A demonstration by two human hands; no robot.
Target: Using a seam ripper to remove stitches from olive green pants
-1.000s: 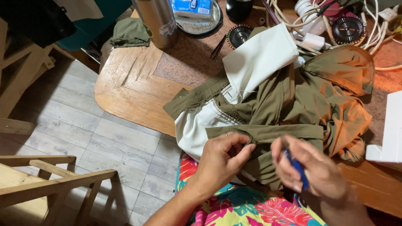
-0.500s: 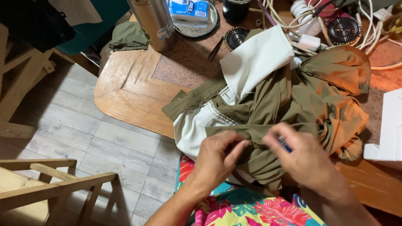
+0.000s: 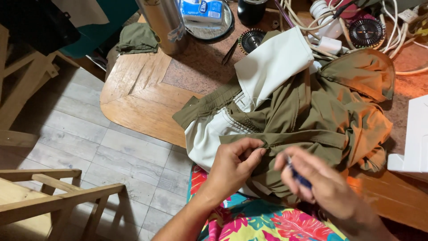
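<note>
Olive-green garment lies bunched on the wooden counter, its near edge hanging over the counter's near side toward the person's floral-print lap. White pocket lining is turned out at the far side of the garment, and a second white panel shows at its left near a zipper.

Left hand is closed, thumb and fingers pinching a folded seam edge of the garment at its near side. Right hand is closed around a small blue tool, held just right of the pinched seam; the hand is blurred and the tool's tip cannot be made out.

Far on the counter stand a metal bottle, a round tray and a tangle of white cables. A white machine body sits at the right edge. A wooden chair stands on the tiled floor to the left.
</note>
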